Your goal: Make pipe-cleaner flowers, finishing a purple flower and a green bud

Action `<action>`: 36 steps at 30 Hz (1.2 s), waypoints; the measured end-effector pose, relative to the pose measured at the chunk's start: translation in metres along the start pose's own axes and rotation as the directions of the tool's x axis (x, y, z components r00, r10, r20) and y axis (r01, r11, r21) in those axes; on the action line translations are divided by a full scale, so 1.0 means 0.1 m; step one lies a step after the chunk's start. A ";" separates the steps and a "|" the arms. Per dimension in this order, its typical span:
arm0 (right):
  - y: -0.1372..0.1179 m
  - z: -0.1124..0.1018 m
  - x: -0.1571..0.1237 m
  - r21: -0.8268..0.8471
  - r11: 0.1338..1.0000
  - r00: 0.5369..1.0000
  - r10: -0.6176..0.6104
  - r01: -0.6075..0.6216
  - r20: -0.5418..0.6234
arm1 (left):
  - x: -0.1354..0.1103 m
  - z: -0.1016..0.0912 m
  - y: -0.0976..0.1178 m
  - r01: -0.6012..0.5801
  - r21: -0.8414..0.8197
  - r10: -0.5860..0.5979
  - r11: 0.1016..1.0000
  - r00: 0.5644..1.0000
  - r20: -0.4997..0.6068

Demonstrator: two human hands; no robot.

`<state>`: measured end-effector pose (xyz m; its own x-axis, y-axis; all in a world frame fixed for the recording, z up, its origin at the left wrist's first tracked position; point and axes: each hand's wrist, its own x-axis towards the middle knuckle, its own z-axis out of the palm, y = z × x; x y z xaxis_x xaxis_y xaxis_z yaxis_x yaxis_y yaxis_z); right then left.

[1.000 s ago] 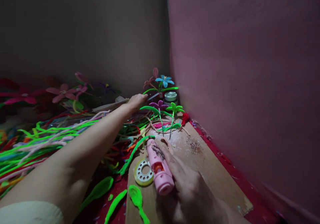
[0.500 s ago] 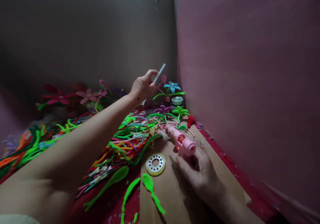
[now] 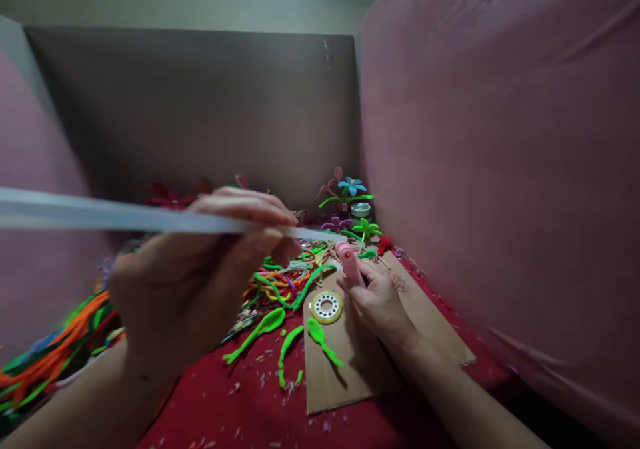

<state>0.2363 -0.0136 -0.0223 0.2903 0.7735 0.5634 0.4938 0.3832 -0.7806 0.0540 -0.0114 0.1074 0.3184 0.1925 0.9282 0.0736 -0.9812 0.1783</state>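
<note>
Close to the camera, my left hand [image 3: 210, 255] pinches a long translucent glue stick [image 3: 100, 212] between thumb and fingers. One end of the stick reaches across to the back of a pink hot glue gun [image 3: 352, 265]; whether it has entered the gun I cannot tell. My right hand [image 3: 377, 299] is wrapped around the gun's handle, above a cardboard sheet [image 3: 360, 382]. A small red light shows on the gun. Left of the right hand, a tape roll [image 3: 327, 307] lies flat on the cardboard, with a green pipe-cleaner leaf [image 3: 323, 342] in front of it.
Heaped pipe cleaners [image 3: 280, 282] lie left of the cardboard, with more orange and green ones [image 3: 60, 342] at far left. Behind stand a blue pipe-cleaner flower [image 3: 352, 185] and a lidded jar [image 3: 361, 212]. A pink wall [image 3: 500, 169] rises at right. Scraps dot the red cloth [image 3: 225, 409].
My left hand has come back toward the camera with the glue stick, whose end now meets the gun's rear. My right hand has turned the glue gun. The view has tilted up.
</note>
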 end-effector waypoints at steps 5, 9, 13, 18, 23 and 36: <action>-0.19 0.07 -0.11 0.005 1.000 1.000 0.023 -0.024 0.005 | -0.26 -0.07 -0.03 -0.032 0.081 0.025 0.996 0.995 0.094; -0.26 0.10 -0.21 0.017 0.998 0.998 0.056 -0.056 0.020 | -0.37 -0.10 -0.02 -0.062 0.074 0.052 0.995 0.990 0.129; -0.29 0.12 -0.26 0.022 0.994 0.994 0.102 -0.102 0.033 | -0.46 -0.16 0.05 -0.132 0.124 0.105 0.984 0.974 0.199; -0.32 0.11 -0.29 -0.010 0.996 0.994 0.093 -0.093 0.064 | -0.52 -0.23 0.09 -0.192 0.149 0.150 0.970 0.954 0.259; -0.30 0.10 -0.35 -0.048 0.999 0.997 0.028 -0.025 0.069 | -0.61 -0.25 0.12 -0.231 0.152 0.178 0.961 0.937 0.300; -0.32 0.08 -0.44 -0.096 0.995 0.998 -0.005 0.011 0.065 | -0.78 -0.23 0.12 -0.217 0.121 0.163 0.969 0.924 0.345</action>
<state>0.2014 -0.0557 -0.0238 0.2341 0.8027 0.5485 0.5734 0.3416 -0.7447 0.0082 -0.0389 0.0447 0.6327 0.0215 0.7741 0.1171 -0.9908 -0.0682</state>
